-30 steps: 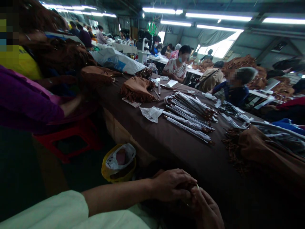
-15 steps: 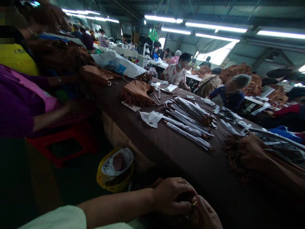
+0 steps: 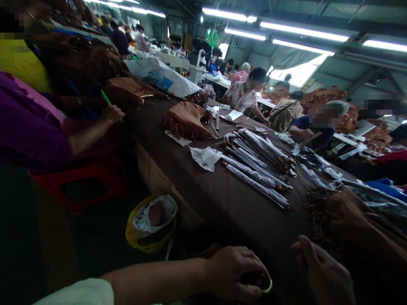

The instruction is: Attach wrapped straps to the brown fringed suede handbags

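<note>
L hand (image 3: pixel 233 271) curled, clamped on brass ring (image 3: pixel 269 286); R hand (image 3: pixel 326 271) apart, fingers together.

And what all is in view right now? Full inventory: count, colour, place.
Wrapped strips: many, white wrap with brown ends, mid-table
Fringed piece: one, brown, beyond the strips
Brown material: one piece, brown, table right
Tissue: one large sheet, white, left of strips
Table: one, dark brown, centre
Sack: one, white and blue, far left table
Basket: one, yellow, white-lined, below table
Stool: one, red, left
Pen: one, green, purple-sleeved co-worker's hand
Co-workers: many, mixed clothing, around
Ceiling lights: several, white, overhead
Ring-like piece: one, gold-coloured, in left fingers
Left hand, right hand: two, bare, bottom
</note>
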The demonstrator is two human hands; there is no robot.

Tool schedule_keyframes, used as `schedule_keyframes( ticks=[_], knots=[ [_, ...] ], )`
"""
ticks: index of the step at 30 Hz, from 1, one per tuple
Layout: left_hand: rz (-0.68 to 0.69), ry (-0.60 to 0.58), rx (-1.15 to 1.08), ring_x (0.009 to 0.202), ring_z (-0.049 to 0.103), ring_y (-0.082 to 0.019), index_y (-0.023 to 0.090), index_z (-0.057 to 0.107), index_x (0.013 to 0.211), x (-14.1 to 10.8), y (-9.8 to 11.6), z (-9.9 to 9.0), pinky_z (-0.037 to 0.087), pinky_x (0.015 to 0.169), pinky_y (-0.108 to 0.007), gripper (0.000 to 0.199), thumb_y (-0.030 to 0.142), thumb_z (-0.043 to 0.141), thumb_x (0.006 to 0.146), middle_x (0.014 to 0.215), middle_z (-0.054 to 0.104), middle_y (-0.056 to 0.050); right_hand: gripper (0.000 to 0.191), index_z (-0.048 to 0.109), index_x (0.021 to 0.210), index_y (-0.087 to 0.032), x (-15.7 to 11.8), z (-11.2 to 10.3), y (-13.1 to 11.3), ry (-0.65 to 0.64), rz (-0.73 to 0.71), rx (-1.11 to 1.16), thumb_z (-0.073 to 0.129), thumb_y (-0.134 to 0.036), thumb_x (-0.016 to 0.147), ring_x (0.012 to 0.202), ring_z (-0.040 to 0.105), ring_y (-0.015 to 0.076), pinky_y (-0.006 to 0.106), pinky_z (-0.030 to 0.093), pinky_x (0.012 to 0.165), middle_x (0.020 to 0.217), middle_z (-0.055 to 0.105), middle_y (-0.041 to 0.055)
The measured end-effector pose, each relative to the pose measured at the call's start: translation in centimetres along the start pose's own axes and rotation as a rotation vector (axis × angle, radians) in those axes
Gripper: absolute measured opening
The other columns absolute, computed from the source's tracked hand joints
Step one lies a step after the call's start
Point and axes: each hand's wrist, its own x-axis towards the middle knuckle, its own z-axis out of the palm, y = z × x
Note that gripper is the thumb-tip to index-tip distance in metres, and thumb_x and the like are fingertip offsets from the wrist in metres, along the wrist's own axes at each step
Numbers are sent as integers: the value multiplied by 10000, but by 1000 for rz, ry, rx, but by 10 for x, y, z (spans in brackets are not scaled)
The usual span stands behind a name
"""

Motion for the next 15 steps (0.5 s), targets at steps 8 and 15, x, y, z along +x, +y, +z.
schedule_keyframes(
  ticks=[8,15],
  knots=[
    [22,-40,58,1121,567,-204,229,551,1244,0,-19,5,422,971,-283,444,460,554,865,1218,615,-67,310,681,1035,-231,131,105,-110,-140,-768,-345,461,-386,880,1050,580,249,331,401,855,1098,687,72],
    [61,-104,58,1179,539,-194,223,523,1292,-6,-66,24,397,997,-264,458,484,368,949,1279,580,-69,273,705,819,-218,153,144,-116,-126,-702,-401,540,-435,831,897,606,277,373,391,779,890,705,90]
  ],
)
